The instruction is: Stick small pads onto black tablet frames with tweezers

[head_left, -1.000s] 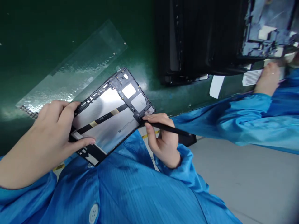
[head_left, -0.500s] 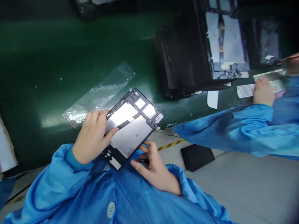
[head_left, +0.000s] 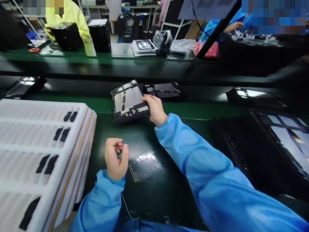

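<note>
My right hand point(head_left: 156, 109) reaches out to the far side of the bench and grips the right edge of an opened tablet housing point(head_left: 131, 100). Silvery panels, a dark ribbon strip and small boards show on its upper face. Whether another housing lies beneath it I cannot tell. Just behind, to the right, lies another dark tablet housing point(head_left: 166, 89). My left hand point(head_left: 116, 159) hovers over the near bench, fingers loosely curled, thumb apart, nothing visible in it. Beside it, a clear plastic film point(head_left: 146, 166) lies flat on the green bench.
Stacked white foam trays point(head_left: 48, 138) with black pieces in some slots stand at left. A pile of dark tablet housings point(head_left: 263, 151) is at right. Beyond a raised ledge point(head_left: 101, 66), a person in yellow point(head_left: 82, 29) stands among equipment.
The view has lifted toward the far bench. The tablet housing has left my lap and my left hand; my right hand now holds it far forward. The small dark item in my right hand no longer shows.
</note>
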`<state>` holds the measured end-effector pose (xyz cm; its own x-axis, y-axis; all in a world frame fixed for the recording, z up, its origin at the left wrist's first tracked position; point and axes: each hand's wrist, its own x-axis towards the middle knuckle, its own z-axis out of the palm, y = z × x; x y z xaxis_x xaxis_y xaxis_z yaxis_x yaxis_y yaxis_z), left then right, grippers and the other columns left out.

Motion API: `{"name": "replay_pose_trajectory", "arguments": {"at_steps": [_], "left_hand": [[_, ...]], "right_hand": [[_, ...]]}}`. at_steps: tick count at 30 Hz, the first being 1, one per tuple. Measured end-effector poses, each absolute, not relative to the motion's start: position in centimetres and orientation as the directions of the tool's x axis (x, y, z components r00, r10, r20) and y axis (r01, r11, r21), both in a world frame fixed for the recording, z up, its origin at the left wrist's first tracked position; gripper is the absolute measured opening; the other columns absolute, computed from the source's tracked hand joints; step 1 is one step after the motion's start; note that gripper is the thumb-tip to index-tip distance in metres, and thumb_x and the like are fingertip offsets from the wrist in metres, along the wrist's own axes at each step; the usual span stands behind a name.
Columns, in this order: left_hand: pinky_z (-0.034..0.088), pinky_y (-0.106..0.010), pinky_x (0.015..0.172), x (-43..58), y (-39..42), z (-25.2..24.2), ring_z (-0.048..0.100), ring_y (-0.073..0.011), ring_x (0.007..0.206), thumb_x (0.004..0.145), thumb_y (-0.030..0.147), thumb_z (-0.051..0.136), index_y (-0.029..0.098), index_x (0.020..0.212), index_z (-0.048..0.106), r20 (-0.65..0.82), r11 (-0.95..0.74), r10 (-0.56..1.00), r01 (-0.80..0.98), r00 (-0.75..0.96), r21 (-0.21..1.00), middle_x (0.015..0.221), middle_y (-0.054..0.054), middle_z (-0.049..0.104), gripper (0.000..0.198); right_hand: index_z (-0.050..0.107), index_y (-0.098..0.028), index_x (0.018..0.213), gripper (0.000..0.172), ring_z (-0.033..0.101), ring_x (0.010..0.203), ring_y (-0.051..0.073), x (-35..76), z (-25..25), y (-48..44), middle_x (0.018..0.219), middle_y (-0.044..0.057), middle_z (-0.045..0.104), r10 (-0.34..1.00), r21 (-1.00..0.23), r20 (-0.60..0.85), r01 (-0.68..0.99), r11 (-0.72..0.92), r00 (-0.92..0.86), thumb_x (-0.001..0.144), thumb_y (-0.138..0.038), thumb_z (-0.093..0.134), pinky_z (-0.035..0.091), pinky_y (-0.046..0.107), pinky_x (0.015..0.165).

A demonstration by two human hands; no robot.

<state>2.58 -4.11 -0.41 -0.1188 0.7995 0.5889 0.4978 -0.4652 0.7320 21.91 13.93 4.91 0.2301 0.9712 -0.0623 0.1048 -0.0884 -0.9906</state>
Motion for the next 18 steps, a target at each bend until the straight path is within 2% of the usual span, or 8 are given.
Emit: {"name": "replay_pose_trajectory", "arguments": {"at_steps": [3, 6, 8, 12, 18], "left_hand": [[0.057, -0.024, 0.075, 3.6, -5.0, 0.2, 0.062, -0.0107, 0.082, 0.109, 0.036, 0.066, 0.015, 0.105, 0.068, 0.588, -0.591, 0.791, 0.464, 0.17, 0.66, 0.093, 0.0, 0.067, 0.021], [0.052, -0.027, 0.073, 5.4, -6.1, 0.4, 0.062, -0.0131, 0.079, 0.107, 0.027, 0.06, 0.019, 0.097, 0.067, 0.565, -0.708, 0.704, 0.363, 0.43, 0.606, 0.085, 0.0, 0.069, 0.014], [0.049, -0.031, 0.069, 6.6, -6.9, 0.0, 0.062, -0.0152, 0.077, 0.103, 0.027, 0.059, 0.02, 0.099, 0.068, 0.56, -0.756, 0.638, 0.29, 0.528, 0.587, 0.084, 0.0, 0.071, 0.012], [0.047, -0.035, 0.068, 7.6, -8.1, -1.0, 0.063, -0.0181, 0.079, 0.099, 0.026, 0.061, 0.02, 0.102, 0.068, 0.569, -0.773, 0.599, 0.219, 0.564, 0.596, 0.085, -0.003, 0.073, 0.01], [0.049, -0.032, 0.077, 6.9, -7.1, -1.8, 0.062, -0.0165, 0.085, 0.101, 0.02, 0.062, 0.019, 0.103, 0.069, 0.457, -0.641, 0.718, 0.242, 0.525, 0.729, 0.089, -0.003, 0.073, 0.007]], "right_hand": [[0.073, -0.015, 0.109, 0.025, 0.067, 0.075, 0.013, 19.8, 4.4, 20.5, 0.093, 0.001, 0.072, 0.968, -0.962, -0.147, 0.198, -0.187, 0.202, 0.11, -0.04, 0.069, 0.061, 0.029, 0.071], [0.073, -0.016, 0.127, 0.035, 0.077, 0.099, 0.019, 24.8, 4.4, 23.4, 0.119, 0.007, 0.077, 0.945, -0.911, -0.173, 0.32, -0.261, 0.278, 0.11, -0.046, 0.072, 0.068, 0.038, 0.088], [0.072, -0.017, 0.135, 0.036, 0.076, 0.116, 0.024, 30.6, 4.6, 23.9, 0.135, 0.01, 0.075, 0.91, -0.865, -0.158, 0.392, -0.315, 0.382, 0.109, -0.043, 0.074, 0.068, 0.045, 0.1], [0.069, -0.02, 0.143, 0.042, 0.071, 0.132, 0.029, 40.7, 4.0, 23.4, 0.151, 0.013, 0.068, 0.818, -0.779, -0.169, 0.434, -0.453, 0.55, 0.107, -0.039, 0.076, 0.065, 0.052, 0.111], [0.07, -0.016, 0.141, 0.045, 0.075, 0.122, 0.027, 43.0, 1.2, 23.7, 0.142, 0.014, 0.072, 0.799, -0.751, -0.337, 0.37, -0.547, 0.499, 0.106, -0.043, 0.077, 0.068, 0.049, 0.103]]}}
